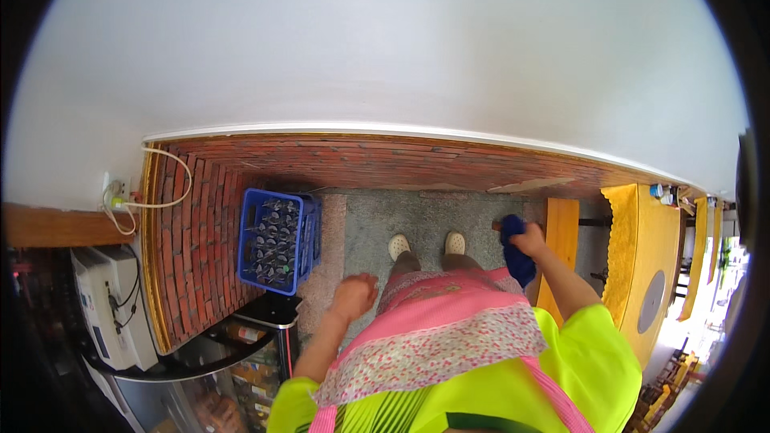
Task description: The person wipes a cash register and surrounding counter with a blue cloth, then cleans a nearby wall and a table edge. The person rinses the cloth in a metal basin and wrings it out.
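Observation:
A dark blue cloth [518, 251] hangs from my right hand [529, 239], which grips it at its upper part beside a wooden bench [562, 252]. My left hand [356, 296] is in front of my body with its fingers curled, and no object shows in it. Whether those fingers are fully closed is hard to make out. Nearest to that hand, on the left, stands a blue plastic crate [305, 246] filled with several wrapped, clear-looking items [274, 240]. Below my hands spreads the pink apron [433, 307] that I wear over a bright yellow-green top.
A brick-clad lower wall [373, 159] runs ahead. At the left are a black-framed glass display cabinet [198, 385], a white electronic device [111, 313] and a cable [187, 171]. A table with a yellow cloth [652, 252] stands beyond the bench at right.

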`<state>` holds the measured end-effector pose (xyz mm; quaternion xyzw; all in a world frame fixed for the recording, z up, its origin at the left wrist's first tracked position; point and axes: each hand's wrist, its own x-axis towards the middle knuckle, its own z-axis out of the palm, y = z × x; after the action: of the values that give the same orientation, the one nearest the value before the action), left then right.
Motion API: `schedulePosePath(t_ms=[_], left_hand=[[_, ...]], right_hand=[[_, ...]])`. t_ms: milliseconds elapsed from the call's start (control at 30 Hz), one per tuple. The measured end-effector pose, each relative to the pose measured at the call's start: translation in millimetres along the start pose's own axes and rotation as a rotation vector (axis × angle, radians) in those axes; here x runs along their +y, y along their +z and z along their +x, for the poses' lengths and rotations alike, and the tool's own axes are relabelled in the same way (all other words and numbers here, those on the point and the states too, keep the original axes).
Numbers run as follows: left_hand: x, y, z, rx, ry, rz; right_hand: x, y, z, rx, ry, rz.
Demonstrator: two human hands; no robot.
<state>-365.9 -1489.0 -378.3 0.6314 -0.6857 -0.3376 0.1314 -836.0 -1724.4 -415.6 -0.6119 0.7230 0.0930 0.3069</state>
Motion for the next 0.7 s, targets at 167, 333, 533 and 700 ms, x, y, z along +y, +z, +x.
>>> schedulePosePath(t_ms=[167,333,533,700], left_hand=[[30.2,-81.0,104.9,0.314,0.027,-0.065],[70.5,-53.3,145.9,0.231,0.042,-0.484],[106.9,-11.0,85.6,-0.089,0.1,-0.332],[68.6,-26.3,48.6,-0.041,0.07,-0.204]], right_hand=[[-30.5,-64.5,-93.5,0.022,-0.066,0.668],[-162.2,-122.7,-141.6,-0.439,-0.624,0.434],[-223.2,-148.3,-167.7,0.404,-1.115,0.086],[-287.8,-212.4,-203.8,0.734,-1.306,0.424]])
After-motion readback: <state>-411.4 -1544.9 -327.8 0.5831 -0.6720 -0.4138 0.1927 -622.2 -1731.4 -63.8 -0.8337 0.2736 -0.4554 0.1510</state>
